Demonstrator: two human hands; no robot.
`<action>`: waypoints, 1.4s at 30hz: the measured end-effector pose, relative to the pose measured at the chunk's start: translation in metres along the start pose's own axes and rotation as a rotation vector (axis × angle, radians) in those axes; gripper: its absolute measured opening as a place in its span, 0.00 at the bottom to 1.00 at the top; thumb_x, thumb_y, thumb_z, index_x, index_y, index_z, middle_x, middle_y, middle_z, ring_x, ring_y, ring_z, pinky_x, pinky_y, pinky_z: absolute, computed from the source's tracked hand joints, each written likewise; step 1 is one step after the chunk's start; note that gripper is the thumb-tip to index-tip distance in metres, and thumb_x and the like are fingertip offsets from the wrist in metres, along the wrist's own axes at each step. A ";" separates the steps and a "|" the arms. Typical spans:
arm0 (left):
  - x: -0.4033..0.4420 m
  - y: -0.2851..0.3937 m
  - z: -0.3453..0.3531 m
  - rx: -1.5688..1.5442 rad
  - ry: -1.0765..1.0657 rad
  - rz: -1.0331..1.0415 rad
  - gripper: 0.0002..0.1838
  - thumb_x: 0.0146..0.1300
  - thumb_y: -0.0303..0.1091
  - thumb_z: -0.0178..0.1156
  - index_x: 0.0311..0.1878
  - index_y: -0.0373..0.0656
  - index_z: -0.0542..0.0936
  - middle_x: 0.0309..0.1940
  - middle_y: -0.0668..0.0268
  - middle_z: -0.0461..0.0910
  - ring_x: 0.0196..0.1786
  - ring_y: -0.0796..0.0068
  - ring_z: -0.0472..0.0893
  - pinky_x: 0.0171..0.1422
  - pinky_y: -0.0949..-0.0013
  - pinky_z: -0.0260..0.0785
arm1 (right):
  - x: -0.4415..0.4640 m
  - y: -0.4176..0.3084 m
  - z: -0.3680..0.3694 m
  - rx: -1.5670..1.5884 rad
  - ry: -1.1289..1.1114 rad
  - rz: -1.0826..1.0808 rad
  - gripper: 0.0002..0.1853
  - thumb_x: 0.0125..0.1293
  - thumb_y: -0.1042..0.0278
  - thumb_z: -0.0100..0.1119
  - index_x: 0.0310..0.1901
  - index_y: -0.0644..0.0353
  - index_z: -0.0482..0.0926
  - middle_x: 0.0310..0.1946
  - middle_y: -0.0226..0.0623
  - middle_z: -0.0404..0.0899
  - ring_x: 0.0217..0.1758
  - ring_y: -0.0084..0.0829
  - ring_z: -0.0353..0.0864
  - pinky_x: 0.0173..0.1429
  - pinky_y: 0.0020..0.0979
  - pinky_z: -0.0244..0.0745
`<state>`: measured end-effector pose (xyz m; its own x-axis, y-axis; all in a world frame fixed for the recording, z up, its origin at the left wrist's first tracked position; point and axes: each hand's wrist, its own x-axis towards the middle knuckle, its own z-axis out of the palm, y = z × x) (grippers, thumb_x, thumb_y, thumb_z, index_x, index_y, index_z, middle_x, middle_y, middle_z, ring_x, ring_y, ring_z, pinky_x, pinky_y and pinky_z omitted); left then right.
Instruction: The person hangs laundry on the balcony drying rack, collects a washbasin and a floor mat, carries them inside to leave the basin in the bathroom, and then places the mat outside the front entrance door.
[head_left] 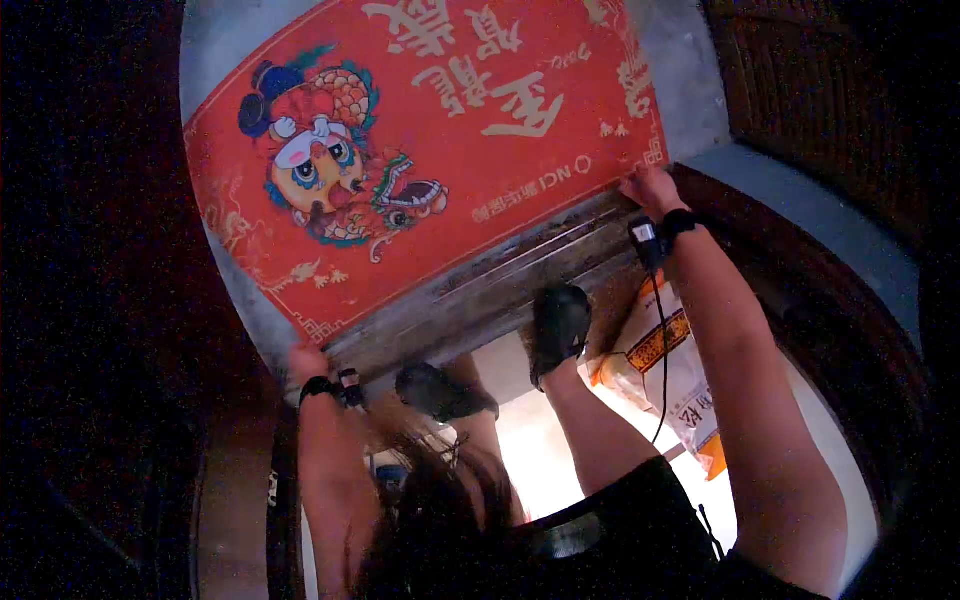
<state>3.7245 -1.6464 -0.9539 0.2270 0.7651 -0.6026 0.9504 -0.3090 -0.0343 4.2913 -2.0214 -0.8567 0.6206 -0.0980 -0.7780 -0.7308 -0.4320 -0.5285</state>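
Note:
A red doormat (480, 130) with a cartoon dragon and pale Chinese lettering lies across the floor just beyond a door threshold. Its lettering reads upside down from my side. My right hand (655, 190) has its fingers closed on the near right corner. At the near left corner, my left hand (306, 364) grips the mat's edge, though it is somewhat blurred. Each wrist wears a black band with a small device, and a cable hangs from the right one.
A worn threshold (500, 275) runs along the mat's near edge. My dark shoes (562, 325) stand behind it on a bright floor. A white and orange printed bag (665, 370) sits by my right leg. Dark slatted wood (820, 110) borders the right side.

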 end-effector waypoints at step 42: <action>0.027 -0.027 0.016 0.608 -0.297 0.105 0.16 0.52 0.43 0.59 0.37 0.42 0.79 0.34 0.54 0.79 0.39 0.53 0.79 0.43 0.56 0.72 | 0.122 0.053 -0.039 -1.746 -0.032 -0.684 0.16 0.59 0.64 0.54 0.48 0.61 0.72 0.35 0.34 0.77 0.39 0.33 0.77 0.39 0.34 0.74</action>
<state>3.7018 -1.6264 -0.9826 0.1607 0.5532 -0.8174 0.6190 -0.7015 -0.3531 4.3392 -2.0917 -0.9664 0.6219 0.4709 -0.6258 0.6979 -0.6957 0.1701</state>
